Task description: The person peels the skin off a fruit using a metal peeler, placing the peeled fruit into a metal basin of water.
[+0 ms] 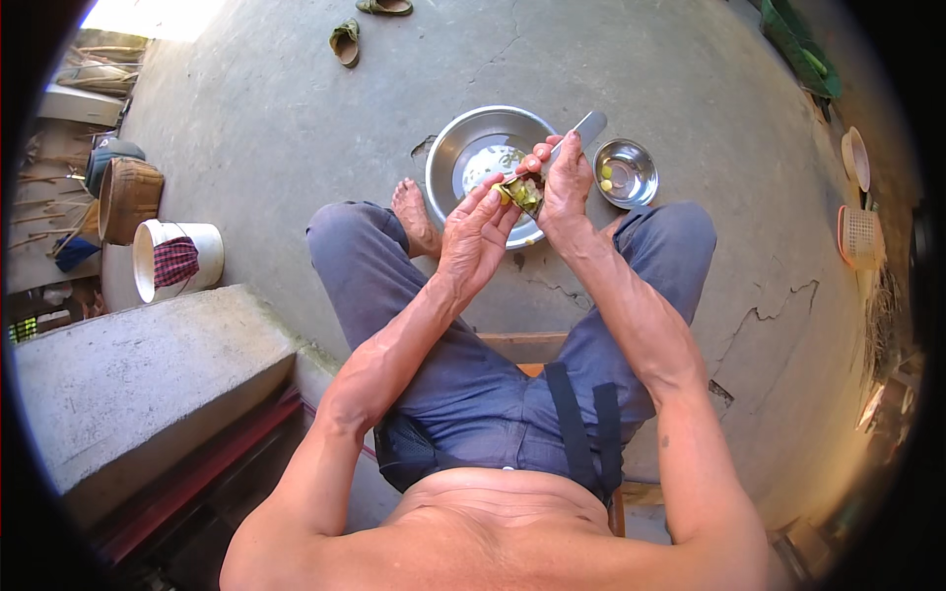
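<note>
My left hand (477, 233) pinches a small yellow-green piece of fruit or vegetable (502, 193) between thumb and fingertips. My right hand (567, 185) grips a knife; its pale metal handle (590, 127) sticks out above the thumb. Green and yellowish scraps (526, 195) cling to the dark blade between my hands, which partly hide its edge. Both hands are over the near right side of a wide steel basin (443, 159), where green bits show against shiny liquid. A smaller steel bowl (650, 181) stands to the right, with a few yellow-green pieces (607, 177) at its left side.
My bare foot (415, 218) rests beside the basin. At left are a white bucket (211, 255) with a checked cloth (176, 262), a woven basket (131, 203) and a concrete ledge (155, 369). Shoes (345, 43) lie ahead; a plastic basket (859, 236) is at right.
</note>
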